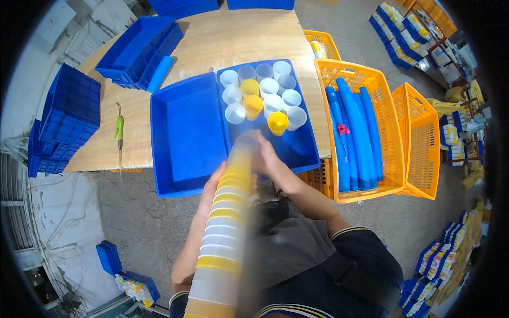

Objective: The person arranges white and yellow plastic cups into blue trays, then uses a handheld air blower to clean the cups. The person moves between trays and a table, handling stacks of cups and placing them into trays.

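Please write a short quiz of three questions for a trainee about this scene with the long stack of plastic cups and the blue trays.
1. True or false: the left hand and the right hand both hold the long stack of nested white and yellow plastic cups.
2. How many yellow plastic cups stand among the white ones in the right blue plastic tray? A) one B) three C) six
3. Fill in: the long blue foam tubes lie in an ______ plastic crate.

Key: 1 true; 2 B; 3 orange.
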Demonstrator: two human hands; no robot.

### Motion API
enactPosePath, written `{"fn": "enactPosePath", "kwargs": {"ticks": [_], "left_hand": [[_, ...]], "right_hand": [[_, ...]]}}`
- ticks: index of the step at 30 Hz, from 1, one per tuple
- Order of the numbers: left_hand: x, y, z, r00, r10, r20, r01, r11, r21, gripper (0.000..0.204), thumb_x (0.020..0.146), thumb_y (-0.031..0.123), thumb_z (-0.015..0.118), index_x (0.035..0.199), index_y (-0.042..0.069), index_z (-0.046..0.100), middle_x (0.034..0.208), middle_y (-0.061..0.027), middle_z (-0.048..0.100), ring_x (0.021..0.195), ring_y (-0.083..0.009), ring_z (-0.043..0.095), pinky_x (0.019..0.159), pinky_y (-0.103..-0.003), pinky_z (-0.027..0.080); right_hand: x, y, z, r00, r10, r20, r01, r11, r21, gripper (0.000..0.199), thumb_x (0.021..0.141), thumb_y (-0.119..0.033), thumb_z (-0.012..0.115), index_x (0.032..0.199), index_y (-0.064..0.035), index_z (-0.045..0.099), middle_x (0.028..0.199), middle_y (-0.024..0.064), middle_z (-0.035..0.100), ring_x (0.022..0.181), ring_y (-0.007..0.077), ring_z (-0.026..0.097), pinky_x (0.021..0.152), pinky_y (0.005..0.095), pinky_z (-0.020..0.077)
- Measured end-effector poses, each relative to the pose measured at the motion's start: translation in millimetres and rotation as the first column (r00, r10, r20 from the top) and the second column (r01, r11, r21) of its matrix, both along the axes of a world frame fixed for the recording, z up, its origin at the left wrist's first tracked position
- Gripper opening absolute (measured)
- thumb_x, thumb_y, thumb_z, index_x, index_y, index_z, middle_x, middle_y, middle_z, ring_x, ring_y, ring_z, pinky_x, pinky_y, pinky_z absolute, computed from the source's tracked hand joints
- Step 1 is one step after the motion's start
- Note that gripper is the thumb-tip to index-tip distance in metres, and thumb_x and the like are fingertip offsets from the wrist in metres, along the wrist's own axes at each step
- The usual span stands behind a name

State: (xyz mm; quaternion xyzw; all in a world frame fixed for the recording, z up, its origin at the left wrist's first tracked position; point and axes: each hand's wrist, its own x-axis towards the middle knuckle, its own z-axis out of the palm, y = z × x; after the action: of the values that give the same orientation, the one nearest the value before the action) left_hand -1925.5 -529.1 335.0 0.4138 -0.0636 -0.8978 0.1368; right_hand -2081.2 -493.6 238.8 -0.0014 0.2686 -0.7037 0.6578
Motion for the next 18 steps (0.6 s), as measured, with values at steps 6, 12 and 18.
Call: {"fn": "enactPosePath", "kwargs": {"ticks": [6, 12, 18], "left_hand": [[-7, 0, -4, 0.998, -0.058, -0.012, 0.059, 0.981, 0.182, 0.051, 0.098, 0.049, 0.051, 0.113, 0.002, 0.063, 0.096, -0.0199, 0.070, 0.080, -0.0314, 0.068, 0.074, -0.041, 0.057], [-7, 9, 1, 1.000, -0.004, -0.008, 0.005, 0.982, 0.187, 0.047, 0.098, 0.044, 0.054, 0.122, 0.004, 0.059, 0.093, -0.0182, 0.069, 0.078, -0.0300, 0.069, 0.068, -0.040, 0.058], [-27, 13, -6, 0.931, -0.364, -0.009, 0.362, 0.926, 0.106, 0.048, 0.100, 0.041, 0.052, 0.129, 0.003, 0.052, 0.094, -0.0192, 0.068, 0.075, -0.0286, 0.070, 0.066, -0.040, 0.061]], "right_hand": [[-9, 13, 3, 0.959, 0.275, 0.071, -0.282, 0.948, 0.144, 0.060, 0.099, -0.059, 0.040, 0.117, -0.0029, 0.053, 0.107, 0.0116, 0.062, 0.101, 0.0245, 0.059, 0.095, 0.0380, 0.0449], [-16, 20, -4, 0.928, 0.289, 0.235, -0.325, 0.937, 0.128, 0.047, 0.099, -0.043, 0.054, 0.122, -0.0025, 0.050, 0.114, 0.0122, 0.057, 0.107, 0.0239, 0.055, 0.098, 0.0390, 0.0417], [-54, 54, -16, 0.872, 0.261, -0.415, -0.256, 0.964, 0.069, 0.047, 0.099, -0.042, 0.053, 0.124, -0.0030, 0.051, 0.116, 0.0135, 0.059, 0.109, 0.0243, 0.057, 0.101, 0.0389, 0.0413]]}}
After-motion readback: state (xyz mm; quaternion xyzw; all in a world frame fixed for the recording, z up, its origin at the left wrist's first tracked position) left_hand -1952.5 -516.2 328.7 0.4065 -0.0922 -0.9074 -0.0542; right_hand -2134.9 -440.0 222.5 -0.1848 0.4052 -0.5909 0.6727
